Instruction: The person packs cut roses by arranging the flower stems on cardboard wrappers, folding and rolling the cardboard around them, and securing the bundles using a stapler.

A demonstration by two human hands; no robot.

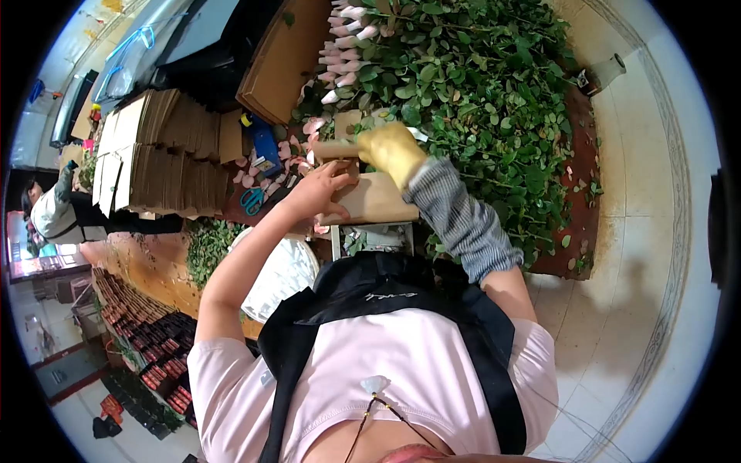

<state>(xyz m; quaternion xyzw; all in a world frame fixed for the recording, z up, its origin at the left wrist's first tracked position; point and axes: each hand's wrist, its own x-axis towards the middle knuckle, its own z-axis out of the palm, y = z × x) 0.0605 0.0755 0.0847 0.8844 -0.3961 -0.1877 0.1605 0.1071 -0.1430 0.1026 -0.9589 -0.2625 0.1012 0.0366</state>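
Observation:
My left hand is bare and rests at the left end of a brown cardboard sheet, its fingers apart. Just beyond it, my right hand wears a yellow glove under a grey striped sleeve. The gloved fingers are closed around the right end of a narrow brown cardboard piece; part of it is hidden by the glove. Beyond both hands, pink-wrapped flower heads lie in rows. Their leafy green stems cover the right side of the table.
Stacked cardboard sleeves stand on the left. Near them lie blue-handled scissors, a blue box and loose pink petals. A white round container is below my left forearm. Another person is at the far left.

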